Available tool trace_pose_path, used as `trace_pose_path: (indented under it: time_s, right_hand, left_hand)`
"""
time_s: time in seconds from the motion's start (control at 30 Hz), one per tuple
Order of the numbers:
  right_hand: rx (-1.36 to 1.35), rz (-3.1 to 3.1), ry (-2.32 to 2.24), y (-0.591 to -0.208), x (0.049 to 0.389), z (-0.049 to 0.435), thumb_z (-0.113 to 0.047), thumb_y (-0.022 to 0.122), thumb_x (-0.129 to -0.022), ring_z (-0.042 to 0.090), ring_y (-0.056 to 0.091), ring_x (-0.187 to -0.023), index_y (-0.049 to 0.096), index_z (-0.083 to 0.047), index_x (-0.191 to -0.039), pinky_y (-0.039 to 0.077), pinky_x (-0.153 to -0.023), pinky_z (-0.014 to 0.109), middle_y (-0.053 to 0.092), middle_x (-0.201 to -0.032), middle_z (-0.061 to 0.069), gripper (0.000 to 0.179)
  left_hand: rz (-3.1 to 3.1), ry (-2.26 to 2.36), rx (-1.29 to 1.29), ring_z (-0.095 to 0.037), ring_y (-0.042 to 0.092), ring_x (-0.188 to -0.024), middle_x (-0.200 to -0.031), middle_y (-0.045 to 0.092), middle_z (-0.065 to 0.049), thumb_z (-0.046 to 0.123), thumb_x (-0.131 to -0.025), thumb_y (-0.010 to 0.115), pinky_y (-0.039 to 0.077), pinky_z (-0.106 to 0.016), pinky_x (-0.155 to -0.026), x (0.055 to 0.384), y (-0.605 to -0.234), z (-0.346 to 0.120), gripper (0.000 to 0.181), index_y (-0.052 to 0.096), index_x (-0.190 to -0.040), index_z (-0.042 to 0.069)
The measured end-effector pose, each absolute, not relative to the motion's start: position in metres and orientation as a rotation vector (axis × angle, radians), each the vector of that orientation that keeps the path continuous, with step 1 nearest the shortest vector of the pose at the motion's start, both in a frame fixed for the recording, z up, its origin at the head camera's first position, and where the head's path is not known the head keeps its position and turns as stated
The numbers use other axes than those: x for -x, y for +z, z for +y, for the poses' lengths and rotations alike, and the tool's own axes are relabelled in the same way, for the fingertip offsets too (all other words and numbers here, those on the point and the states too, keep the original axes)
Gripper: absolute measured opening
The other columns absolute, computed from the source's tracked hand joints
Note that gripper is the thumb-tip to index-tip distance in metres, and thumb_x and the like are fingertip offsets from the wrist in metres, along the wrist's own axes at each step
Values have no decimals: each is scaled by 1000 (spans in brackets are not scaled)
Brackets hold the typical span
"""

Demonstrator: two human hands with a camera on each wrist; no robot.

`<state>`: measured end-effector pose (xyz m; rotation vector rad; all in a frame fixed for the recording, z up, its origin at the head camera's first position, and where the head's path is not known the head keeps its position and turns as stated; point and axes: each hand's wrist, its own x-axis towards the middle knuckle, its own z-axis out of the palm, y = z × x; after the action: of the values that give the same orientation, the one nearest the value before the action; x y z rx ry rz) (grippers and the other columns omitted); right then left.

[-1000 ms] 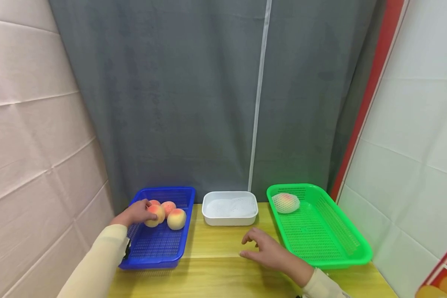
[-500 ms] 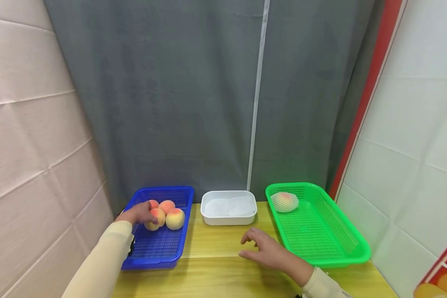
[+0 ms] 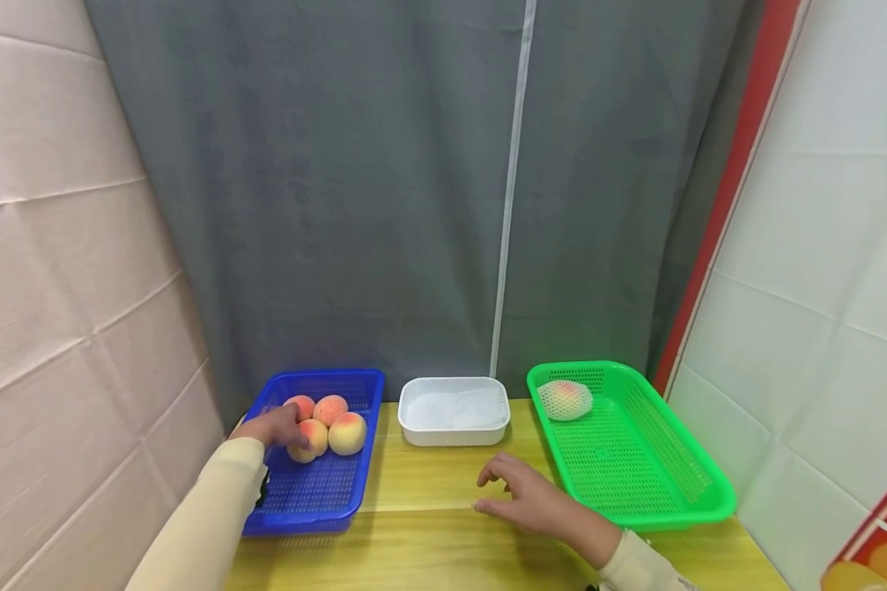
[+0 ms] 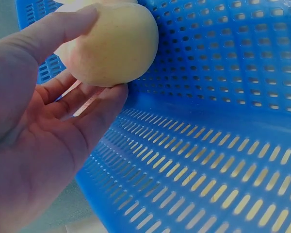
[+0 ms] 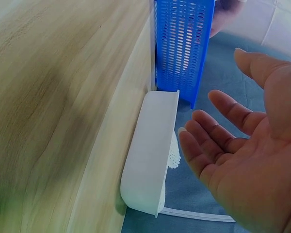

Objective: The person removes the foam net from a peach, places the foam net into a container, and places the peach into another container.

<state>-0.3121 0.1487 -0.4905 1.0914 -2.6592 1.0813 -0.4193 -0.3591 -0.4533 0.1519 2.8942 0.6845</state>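
My left hand (image 3: 275, 427) reaches into the blue basket (image 3: 310, 492) and grips a yellow-and-pink peach (image 3: 310, 442). In the left wrist view the thumb lies over this peach (image 4: 119, 46) and the fingers curl beneath it. Close around it sit a pale peach (image 3: 347, 433) and two redder ones, a peach (image 3: 330, 409) and another peach (image 3: 302, 405) partly behind the hand. My right hand (image 3: 528, 497) hovers over the wooden table, fingers loosely bent, holding nothing; the right wrist view shows its bare palm (image 5: 262, 150).
A white tray (image 3: 454, 439) with white netting inside stands between the baskets. On the right is a green basket (image 3: 621, 484) holding a peach in a white net sleeve (image 3: 565, 400). A grey curtain (image 3: 355, 205) hangs behind the table.
The left hand and its peach have shifted slightly toward the near side, uncovering more of the red peach behind. The right hand stays nearly still.
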Motion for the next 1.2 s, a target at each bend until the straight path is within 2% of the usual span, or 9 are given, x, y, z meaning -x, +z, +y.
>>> trace_pose_path:
  time_s: [0.17, 0.33, 0.43, 0.53, 0.73, 0.83, 1.0, 1.2]
  right_hand:
    - [-1096, -2666, 1074, -490, 312, 148, -39, 82, -101, 15, 61, -111, 71, -15, -115, 56, -95, 39, 66, -117, -4, 30]
    - [-1092, -2684, 1077, -491, 313, 148, -40, 82, -101, 13, 60, -110, 71, -14, -115, 56, -96, 39, 66, -117, -4, 31]
    - [-1087, -2689, 1070, -491, 313, 148, -41, 82, -101, 13, 60, -109, 71, -17, -114, 56, -96, 40, 66, -117, -4, 29]
    - [-1087, -2692, 1065, -491, 313, 148, -41, 82, -101, 12, 60, -109, 70, -19, -114, 56, -96, 39, 66, -117, -4, 28]
    - [-1095, -2678, 1079, -489, 311, 150, -38, 82, -101, 15, 61, -110, 71, -14, -115, 56, -95, 40, 67, -116, -3, 30]
    - [-1093, -2662, 1101, -488, 311, 152, -35, 83, -101, 22, 64, -110, 71, -11, -115, 58, -94, 44, 67, -117, -2, 31]
    - [-1108, -2639, 1125, -488, 313, 155, -34, 82, -102, 33, 65, -111, 71, -9, -116, 60, -91, 46, 68, -117, -1, 31]
    - [-1089, -2641, 1103, -487, 313, 157, -32, 83, -101, 24, 64, -110, 71, -10, -116, 60, -91, 45, 68, -117, -1, 29]
  left_hand:
    - [2852, 695, -107, -38, 62, -101, -107, 65, -18, 11, -89, 84, 53, -59, -96, 417, -449, -360, 40, 62, -117, -8]
    - [2819, 668, -96, -47, 63, -116, -124, 66, -28, 18, -90, 84, 51, -66, -105, 418, -446, -363, 58, 59, -131, -14]
    - [2823, 641, -120, -52, 60, -125, -137, 62, -35, 24, -92, 84, 48, -67, -109, 418, -445, -363, 70, 55, -140, -18]
    - [2843, 646, -130, -54, 58, -129, -143, 59, -38, 27, -95, 82, 48, -69, -109, 413, -441, -361, 74, 50, -145, -18]
    - [3033, 738, -254, -51, 65, -120, -135, 64, -36, 29, -100, 79, 55, -66, -102, 396, -417, -341, 61, 56, -137, -14]
    - [3109, 838, -353, -50, 64, -122, -136, 64, -34, 26, -102, 76, 54, -65, -103, 384, -408, -324, 56, 59, -138, -13]
    - [3149, 996, -495, -47, 64, -126, -139, 66, -23, 23, -107, 73, 54, -64, -104, 360, -406, -293, 46, 61, -142, -5]
    - [3173, 1141, -656, -33, 66, -125, -133, 69, -10, 23, -106, 75, 55, -58, -107, 336, -408, -248, 34, 69, -135, 6]
